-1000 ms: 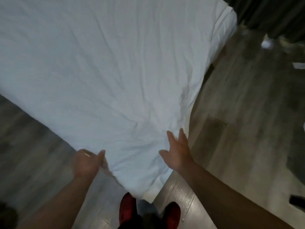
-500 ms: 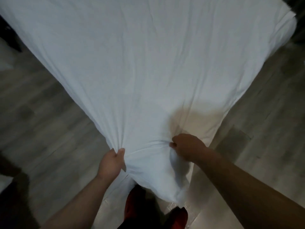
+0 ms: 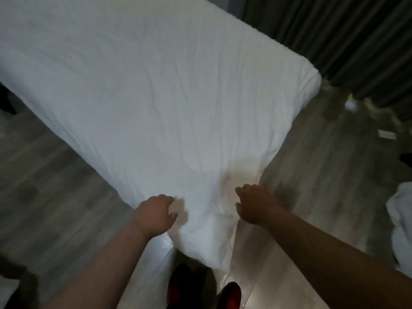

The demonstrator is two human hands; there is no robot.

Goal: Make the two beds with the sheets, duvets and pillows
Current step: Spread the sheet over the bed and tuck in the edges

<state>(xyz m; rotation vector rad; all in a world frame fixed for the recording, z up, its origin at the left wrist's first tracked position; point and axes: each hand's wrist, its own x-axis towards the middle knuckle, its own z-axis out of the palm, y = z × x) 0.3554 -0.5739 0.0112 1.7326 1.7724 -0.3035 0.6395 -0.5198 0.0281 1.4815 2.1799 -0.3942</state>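
Sheet (image 3: 167, 97) lay spread over the bed (image 3: 308, 90), wrinkled, near corner untucked. Left hand (image 3: 153, 216) and right hand (image 3: 254, 207) were apart, curled at that corner; grip unclear. Duvet, pillows, second bed likely still to do.

Dim, soft-blurred, wide-angle edge distortion

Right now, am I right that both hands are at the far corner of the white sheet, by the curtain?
Not quite: the head view shows the left hand and right hand at the near corner of the white sheet, by the red shoes, not the curtain.
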